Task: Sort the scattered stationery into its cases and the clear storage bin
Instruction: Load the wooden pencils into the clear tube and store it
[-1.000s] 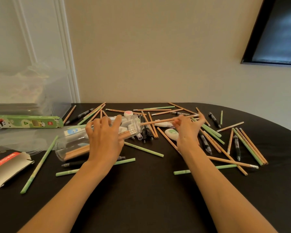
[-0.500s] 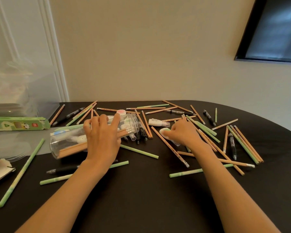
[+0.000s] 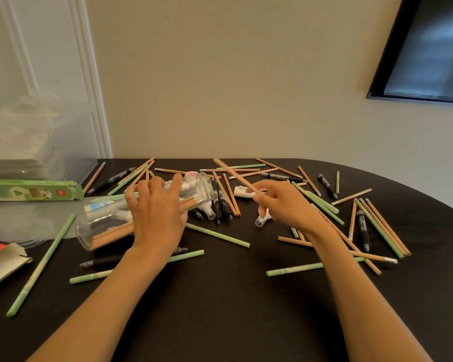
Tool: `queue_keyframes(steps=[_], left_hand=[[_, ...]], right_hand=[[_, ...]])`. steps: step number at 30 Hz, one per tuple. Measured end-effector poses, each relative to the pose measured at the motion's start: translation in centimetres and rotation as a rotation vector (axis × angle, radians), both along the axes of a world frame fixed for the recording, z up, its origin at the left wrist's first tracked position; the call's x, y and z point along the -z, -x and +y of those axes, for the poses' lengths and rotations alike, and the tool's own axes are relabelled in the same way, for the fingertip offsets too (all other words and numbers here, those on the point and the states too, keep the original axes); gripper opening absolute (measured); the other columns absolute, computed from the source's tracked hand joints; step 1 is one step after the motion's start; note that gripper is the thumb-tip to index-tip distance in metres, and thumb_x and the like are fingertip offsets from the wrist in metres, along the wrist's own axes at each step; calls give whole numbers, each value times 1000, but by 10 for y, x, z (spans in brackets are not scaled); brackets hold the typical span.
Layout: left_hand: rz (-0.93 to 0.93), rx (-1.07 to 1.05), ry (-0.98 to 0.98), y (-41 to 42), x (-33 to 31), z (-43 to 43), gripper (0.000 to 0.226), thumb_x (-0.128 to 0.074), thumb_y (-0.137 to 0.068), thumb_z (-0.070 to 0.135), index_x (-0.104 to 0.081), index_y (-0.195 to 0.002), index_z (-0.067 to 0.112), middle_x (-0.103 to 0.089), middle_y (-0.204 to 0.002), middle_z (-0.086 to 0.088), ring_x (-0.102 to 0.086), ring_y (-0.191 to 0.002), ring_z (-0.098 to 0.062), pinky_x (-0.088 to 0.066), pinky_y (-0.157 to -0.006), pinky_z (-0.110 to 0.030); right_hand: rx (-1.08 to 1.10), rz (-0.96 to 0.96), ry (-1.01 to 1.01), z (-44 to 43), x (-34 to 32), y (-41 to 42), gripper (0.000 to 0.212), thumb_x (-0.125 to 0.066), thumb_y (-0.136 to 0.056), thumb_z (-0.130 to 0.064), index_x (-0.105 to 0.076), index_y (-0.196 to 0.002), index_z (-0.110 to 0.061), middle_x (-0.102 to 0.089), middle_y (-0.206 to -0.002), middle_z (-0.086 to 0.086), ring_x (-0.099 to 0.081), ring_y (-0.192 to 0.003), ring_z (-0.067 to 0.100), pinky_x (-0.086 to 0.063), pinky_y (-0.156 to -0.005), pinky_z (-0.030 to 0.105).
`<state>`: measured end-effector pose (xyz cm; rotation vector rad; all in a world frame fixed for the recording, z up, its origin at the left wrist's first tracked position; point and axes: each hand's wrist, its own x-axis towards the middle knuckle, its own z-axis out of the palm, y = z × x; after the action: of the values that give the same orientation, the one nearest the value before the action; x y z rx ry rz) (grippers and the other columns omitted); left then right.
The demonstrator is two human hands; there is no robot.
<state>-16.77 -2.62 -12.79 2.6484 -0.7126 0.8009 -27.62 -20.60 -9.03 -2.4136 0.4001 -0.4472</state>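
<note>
A clear plastic jar (image 3: 100, 223) lies on its side on the black table (image 3: 220, 309), its mouth to the right, with wooden pencils and white items inside. My left hand (image 3: 157, 212) rests on top of the jar, fingers spread. My right hand (image 3: 283, 205) pinches a wooden pencil (image 3: 233, 173) that points up and to the left above the table, blurred. A small white correction tape (image 3: 262, 218) shows under this hand. Wooden pencils, green pencils (image 3: 217, 234) and black pens (image 3: 327, 185) lie scattered over the table.
A green pencil case (image 3: 32, 189) lies at the far left beside a large clear storage bin (image 3: 24, 142). A grey cardboard box with a red label (image 3: 3, 259) sits at the left edge. The wall runs behind the table.
My right hand has lifted a wooden pencil off the table and swung it up to the left. My left hand stays on the jar. The camera view has shifted slightly.
</note>
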Motion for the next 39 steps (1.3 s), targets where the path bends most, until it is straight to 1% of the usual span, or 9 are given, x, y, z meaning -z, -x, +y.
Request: queue_keyframes(steps=[9,14,18,21,23,26,29,33,39], left_hand=[[1,44,1,9,-4,3,66,-59,-87,30,-24,-143,28,-36,-134,-5,-29,-125,-25,-16,-104,-38],[-20,149,-24,24,-4,-9,68,-58,-88,35,-20,-144,30,-32,-137,-3,-25,-129,-23,-12,-106,-37],[-31,148,15,25,-3,-11,68,-61,-86,35,-24,-144,29,-36,-135,-4,-27,-127,-24,-12,-104,-37],[-16,116,14,22,-3,-8,67,-61,-86,34,-26,-143,28,-38,-133,-5,-30,-126,-25,-13,-103,-37],[-15,96,24,19,-2,-6,68,-63,-85,31,-28,-142,26,-40,-131,-7,-31,-124,-26,-10,-100,-36],[-15,61,34,15,0,-2,68,-64,-84,29,-29,-143,24,-41,-131,-8,-32,-123,-28,-11,-100,-37],[5,18,-14,12,-2,-1,69,-60,-87,32,-22,-144,26,-37,-135,-6,-29,-126,-25,-15,-105,-39],[43,-19,-62,6,0,-1,69,-59,-88,32,-19,-144,27,-35,-138,-5,-28,-128,-25,-18,-107,-39],[54,-22,-70,5,2,-1,68,-58,-89,30,-19,-144,27,-34,-139,-6,-28,-129,-26,-18,-108,-41]], right_hand=[[-155,48,416,16,11,-11,46,-44,-93,-1,-52,-131,-25,-47,-94,-6,-41,-82,6,-35,-72,16],[158,-417,955,17,29,-23,29,-74,-68,-7,-70,-96,-13,-63,-89,10,-55,-89,26,-41,-95,56],[337,-485,585,20,27,-24,50,-69,-80,-22,-55,-126,-7,-53,-124,18,-52,-116,33,-31,-106,49],[84,-267,15,36,23,-20,66,-57,-90,-8,-24,-146,-16,-45,-140,6,-43,-129,18,-34,-98,18],[-105,-110,-136,45,23,-20,74,-47,-90,6,-12,-149,-20,-47,-141,7,-42,-130,20,-36,-97,16],[-154,-72,-242,48,20,-25,78,-43,-85,12,-13,-150,-21,-40,-144,1,-39,-131,15,-48,-86,21],[165,-273,-404,29,19,-30,58,-43,-89,7,-33,-142,-16,-49,-137,5,-49,-121,16,-47,-79,20],[420,-155,-200,6,31,-37,22,-45,-95,-10,-60,-111,-6,-60,-89,4,-56,-69,10,-50,-60,24],[377,115,120,16,39,-68,27,-60,-89,-27,-66,-98,-3,-67,-91,11,-62,-85,20,-46,-72,28]])
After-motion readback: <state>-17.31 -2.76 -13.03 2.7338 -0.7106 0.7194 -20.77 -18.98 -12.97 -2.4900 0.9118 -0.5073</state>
